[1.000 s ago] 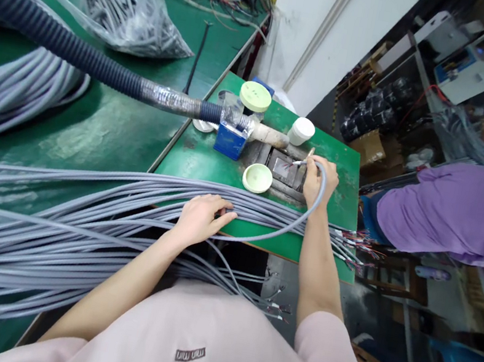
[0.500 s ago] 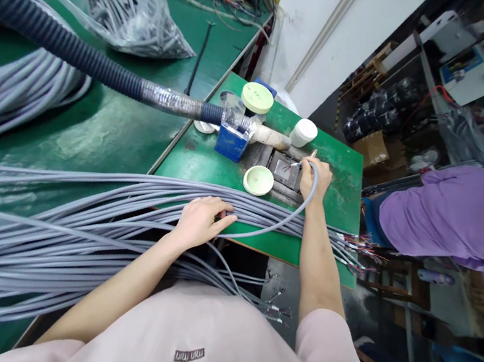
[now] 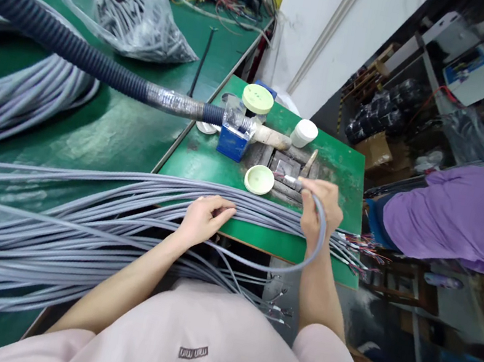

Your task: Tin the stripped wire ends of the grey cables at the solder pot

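My right hand (image 3: 321,211) pinches one grey cable (image 3: 320,235) close to its end, with the thumb and fingers closed. The thin stripped wires (image 3: 278,175) at that end point left, just above the near-left edge of a small square metal pot (image 3: 288,165) with a shiny surface and beside a pale green dish (image 3: 259,180). From my right hand the cable loops down and back toward my left hand (image 3: 206,219). That hand rests with curled fingers on the bundle of grey cables (image 3: 164,195); its fingertips are partly hidden.
A ribbed hose (image 3: 115,72) ends in a nozzle by the pot, over a blue box (image 3: 232,144). A lidded jar (image 3: 257,99), a white cup (image 3: 304,133) and a stick (image 3: 310,162) surround the pot. Bagged cables (image 3: 121,13) lie behind. A person in purple (image 3: 456,212) is at right.
My right hand has moved back toward my body and slightly right, bringing the wire ends away from the pot's middle. The cable's loop now hangs lower. My left hand has hardly moved.
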